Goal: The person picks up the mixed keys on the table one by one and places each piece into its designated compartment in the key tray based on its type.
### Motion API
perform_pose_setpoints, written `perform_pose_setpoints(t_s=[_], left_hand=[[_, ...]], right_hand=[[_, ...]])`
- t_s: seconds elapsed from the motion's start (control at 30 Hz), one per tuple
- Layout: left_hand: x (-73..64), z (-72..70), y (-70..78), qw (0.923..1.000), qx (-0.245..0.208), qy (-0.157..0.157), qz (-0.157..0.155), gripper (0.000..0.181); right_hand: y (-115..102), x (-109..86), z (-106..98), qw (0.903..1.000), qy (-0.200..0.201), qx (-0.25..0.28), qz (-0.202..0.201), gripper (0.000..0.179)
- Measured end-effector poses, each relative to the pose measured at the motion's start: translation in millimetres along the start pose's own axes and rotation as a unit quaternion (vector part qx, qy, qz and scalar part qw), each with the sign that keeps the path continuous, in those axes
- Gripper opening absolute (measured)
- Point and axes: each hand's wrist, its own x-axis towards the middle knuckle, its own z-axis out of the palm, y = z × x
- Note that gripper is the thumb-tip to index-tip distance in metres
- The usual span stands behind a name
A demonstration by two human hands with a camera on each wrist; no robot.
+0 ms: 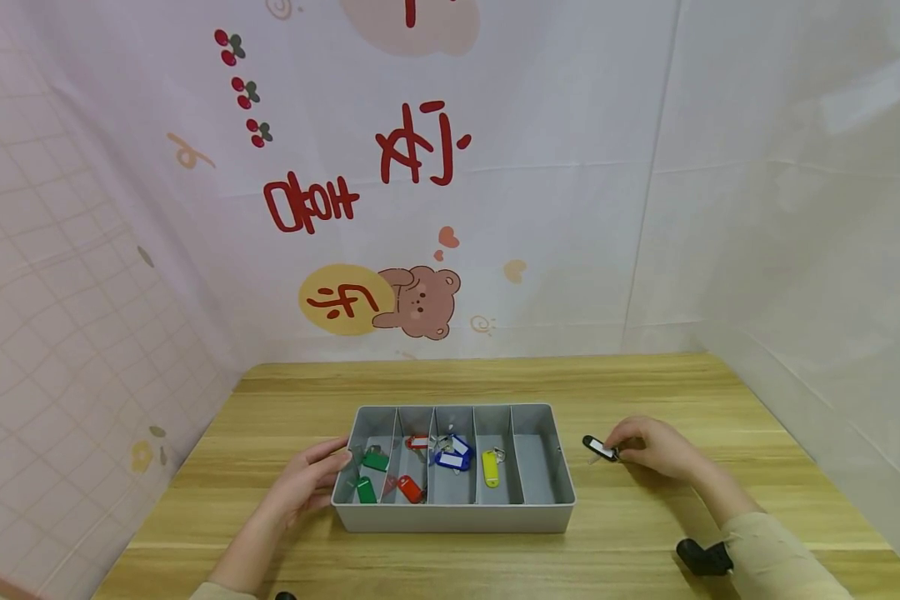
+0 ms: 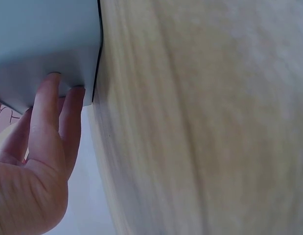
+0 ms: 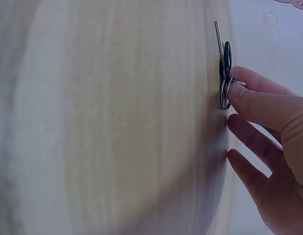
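Note:
A grey divided tray (image 1: pixel 450 518) stands on the table, with my left hand (image 1: pixel 311 482) at its left end. In the left wrist view, extended fingers (image 2: pixel 46 117) of that hand rest against the tray's end wall. Right of the tray, my right hand (image 1: pixel 656 448) pinches the metal ring of a black key tag (image 1: pixel 598 447) with a white label. The right wrist view shows the thumb and index finger at the ring (image 3: pixel 224 95), the tag and a key pointing away. The other fingertips are close to the tabletop.
Inside the tray, green key tags (image 1: pixel 376 461) lie in the leftmost compartment, then red tags (image 1: pixel 410 489), blue tags (image 1: pixel 452 460) and a yellow tag (image 1: pixel 491 468). A printed cloth (image 1: pixel 555 250) hangs behind the wooden table (image 1: pixel 495 379). Black straps (image 1: pixel 703 558) show near the wrists.

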Motion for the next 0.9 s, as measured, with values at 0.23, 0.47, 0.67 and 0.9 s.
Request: perform_pose_setpoints(t_s=[0.23,0.47,0.67,0.9], left_hand=[[-0.3,0.9,1.2,1.0000,0.003,0.006,-0.004,0.067],[-1.7,1.3,1.4,0.9999,0.010,0.005,-0.003,0.067],[-2.0,1.9,0.8,0.9999,0.006,0.008,-0.009,0.067],[-2.4,2.7,0.6,0.9994,0.018,0.025,-0.013,0.067]], right_hand=[[1.9,0.4,1.1,0.9998,0.000,-0.011,0.017,0.021],[-0.3,0.7,2.3,0.9995,0.014,-0.017,0.023,0.015],[-3.0,1.9,2.3,0.9990,0.017,-0.018,0.039,0.012],[-2.6,0.9,1.8,0.9975,0.033,0.017,0.061,0.010]])
